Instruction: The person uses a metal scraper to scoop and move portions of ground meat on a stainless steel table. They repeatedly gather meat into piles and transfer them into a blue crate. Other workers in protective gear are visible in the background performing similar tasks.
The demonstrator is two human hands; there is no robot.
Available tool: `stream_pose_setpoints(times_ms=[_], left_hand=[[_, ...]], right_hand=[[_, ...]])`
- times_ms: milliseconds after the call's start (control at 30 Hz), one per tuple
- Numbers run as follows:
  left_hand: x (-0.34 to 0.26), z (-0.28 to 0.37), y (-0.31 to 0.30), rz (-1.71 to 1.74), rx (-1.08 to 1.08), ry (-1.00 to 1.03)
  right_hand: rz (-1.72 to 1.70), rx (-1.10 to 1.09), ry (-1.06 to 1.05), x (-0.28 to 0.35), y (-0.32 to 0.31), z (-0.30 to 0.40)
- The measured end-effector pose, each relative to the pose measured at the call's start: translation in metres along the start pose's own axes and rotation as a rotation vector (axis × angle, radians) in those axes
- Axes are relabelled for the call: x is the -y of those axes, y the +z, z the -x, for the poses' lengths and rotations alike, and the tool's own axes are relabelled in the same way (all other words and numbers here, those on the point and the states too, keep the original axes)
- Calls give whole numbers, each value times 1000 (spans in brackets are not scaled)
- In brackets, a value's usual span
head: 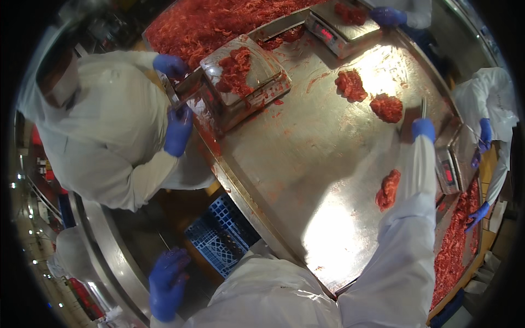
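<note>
My left hand [167, 283], in a blue glove, is off the table at the lower left with its fingers partly curled. A thin metal strip shows just above its fingertips; whether the hand holds it, I cannot tell. My right arm reaches forward over the steel table [287, 151], and my blue-gloved right hand [423, 130] is closed around a narrow metal tool [424, 107]. Left of that hand lie two clumps of raw red meat, one nearer [386, 108] and one farther [351, 85]. A longer meat piece [388, 190] rests beside my right forearm.
Scales with meat stand at the far left [262, 88] and far end [344, 39]; another scale [448, 170] is at right. Ground or trimmed meat fills areas at the top [205, 24] and right [455, 246]. A blue plastic crate [223, 235] sits below the left rim. Co-workers stand around.
</note>
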State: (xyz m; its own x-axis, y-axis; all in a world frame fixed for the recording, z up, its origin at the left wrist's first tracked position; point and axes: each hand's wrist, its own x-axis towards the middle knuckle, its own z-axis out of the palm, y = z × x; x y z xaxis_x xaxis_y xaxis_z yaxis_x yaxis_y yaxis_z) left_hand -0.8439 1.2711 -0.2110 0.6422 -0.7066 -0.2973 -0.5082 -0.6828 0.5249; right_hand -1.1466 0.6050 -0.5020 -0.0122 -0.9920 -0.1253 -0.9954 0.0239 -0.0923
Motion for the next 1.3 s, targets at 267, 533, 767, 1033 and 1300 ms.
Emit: stream_pose_setpoints(times_ms=[267, 533, 767, 1033, 1300], left_hand=[[-33, -35, 10, -78, 71, -23], [-7, 24, 3, -15, -33, 5], [55, 172, -10, -2, -320, 30], [107, 431, 46, 123, -892, -399], [115, 550, 109, 171, -1213, -631]], right_hand=[[16, 145, -802, 67, -1, 38], [-320, 341, -338, 11, 88, 116], [-659, 943, -1140, 217, 34, 475], [-1069, 1685, -1508, 300, -150, 879], [-947, 1897, -1421, 277, -66, 1123]])
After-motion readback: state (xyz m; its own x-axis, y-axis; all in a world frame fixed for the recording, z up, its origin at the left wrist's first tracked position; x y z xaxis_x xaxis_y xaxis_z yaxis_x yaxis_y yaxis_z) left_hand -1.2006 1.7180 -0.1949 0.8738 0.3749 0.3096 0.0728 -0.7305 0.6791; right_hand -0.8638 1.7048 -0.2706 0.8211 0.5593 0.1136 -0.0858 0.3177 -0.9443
